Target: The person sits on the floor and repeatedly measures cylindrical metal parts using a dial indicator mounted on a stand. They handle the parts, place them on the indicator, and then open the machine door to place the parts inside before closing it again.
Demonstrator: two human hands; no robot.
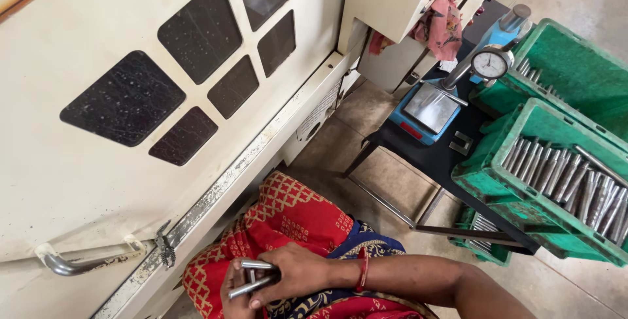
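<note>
Both hands meet low over the person's lap. The right hand (297,272) lies over the left hand (234,287), and together they are clamped on a small bunch of short steel rods (254,275) whose ends stick out to the left. That handful is all that is off the worktop (435,155); it looks like one batch in hand, with much left. Near the worktop's right edge, a green crate (523,208) holds a full row of like rods, with another green crate (575,70) behind it. At the worktop's far edge stands a dial gauge (490,63) on a blue base (425,113). A cream machine door (131,97) fills the left.
</note>
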